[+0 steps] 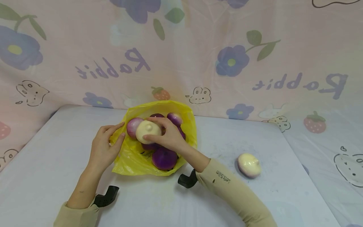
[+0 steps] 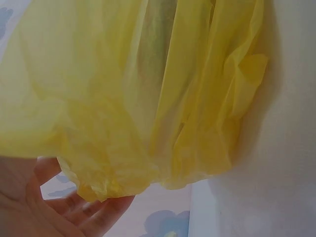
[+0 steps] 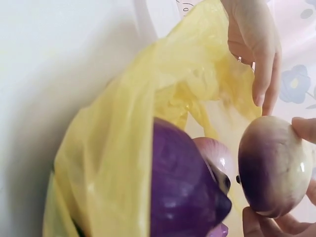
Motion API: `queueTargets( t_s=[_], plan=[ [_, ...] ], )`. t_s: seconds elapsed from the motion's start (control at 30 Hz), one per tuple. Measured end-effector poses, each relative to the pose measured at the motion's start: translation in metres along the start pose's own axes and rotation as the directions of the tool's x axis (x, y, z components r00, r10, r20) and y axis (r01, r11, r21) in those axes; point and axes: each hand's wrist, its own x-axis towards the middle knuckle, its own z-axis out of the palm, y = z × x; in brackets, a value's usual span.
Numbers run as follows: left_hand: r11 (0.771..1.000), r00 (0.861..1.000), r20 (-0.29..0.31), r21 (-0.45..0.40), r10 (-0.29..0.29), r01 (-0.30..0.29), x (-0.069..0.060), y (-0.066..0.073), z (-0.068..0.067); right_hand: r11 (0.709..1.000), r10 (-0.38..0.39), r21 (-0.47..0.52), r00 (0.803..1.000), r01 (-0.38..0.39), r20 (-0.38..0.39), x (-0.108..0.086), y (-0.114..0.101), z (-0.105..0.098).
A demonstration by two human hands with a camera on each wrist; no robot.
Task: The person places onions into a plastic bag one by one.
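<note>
My right hand holds a cream-and-purple onion over the mouth of a yellow plastic bag, thumb on one side and fingers on the other. The right wrist view shows this onion from its purple side. With thumb and fingers curved at the bag's left rim, my left hand holds the bag; its grip is partly covered by yellow plastic in the left wrist view. Inside the bag lie several onions, among them a dark purple onion and a pinkish onion.
Another cream onion lies alone on the white table, right of the bag. Behind the table hangs a pink printed cloth. Black wrist devices sit near both sleeves.
</note>
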Motion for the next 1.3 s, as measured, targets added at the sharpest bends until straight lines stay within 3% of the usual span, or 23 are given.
queueTargets(
  t_s=[0.3, 0.6, 1.3],
  plan=[
    [1.000, 1.000, 0.004, -0.013, -0.005, 0.005, 0.000, 0.001, 0.000, 0.995, -0.076, -0.053, 0.996, 0.079, 0.046, 0.004, 0.001, 0.014],
    [0.999, 0.999, -0.027, -0.019, 0.028, -0.029, -0.001, 0.000, 0.001, 0.985, -0.142, -0.085, 0.987, 0.149, 0.080, 0.002, 0.004, 0.018],
    [1.000, 1.000, -0.016, -0.006, 0.010, -0.010, -0.001, 0.001, 0.001, 1.000, 0.009, 0.018, 1.000, -0.009, 0.023, -0.011, 0.021, -0.005]
  ],
)
